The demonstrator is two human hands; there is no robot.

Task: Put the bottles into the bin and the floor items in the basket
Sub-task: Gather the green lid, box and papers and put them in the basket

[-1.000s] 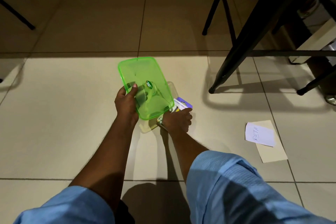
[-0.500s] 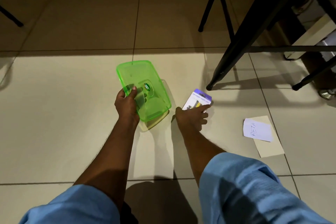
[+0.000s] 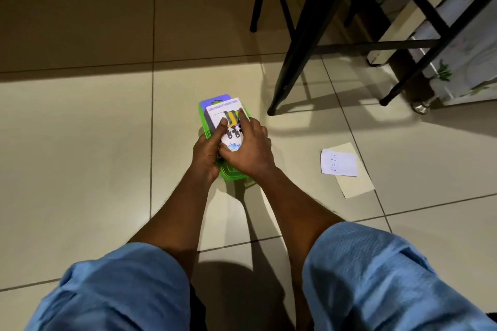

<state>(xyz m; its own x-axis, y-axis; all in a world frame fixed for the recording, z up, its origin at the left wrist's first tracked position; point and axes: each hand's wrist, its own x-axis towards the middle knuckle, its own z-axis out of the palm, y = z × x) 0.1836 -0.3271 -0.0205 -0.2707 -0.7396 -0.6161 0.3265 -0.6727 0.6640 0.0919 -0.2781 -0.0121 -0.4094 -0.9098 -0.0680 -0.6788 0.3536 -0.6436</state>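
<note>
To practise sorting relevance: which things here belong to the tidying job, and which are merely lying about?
Job: green lid, card pack, handwritten note, beige sheet.
Lying about: black frame legs, flowered cabinet.

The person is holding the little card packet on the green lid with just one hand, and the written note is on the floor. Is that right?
Not one hand: the head view shows the left hand and the right hand both holding the card packet on the green lid. The written note is on the floor.

Card pack [image 3: 227,117] atop green lid [image 3: 233,173]
</note>
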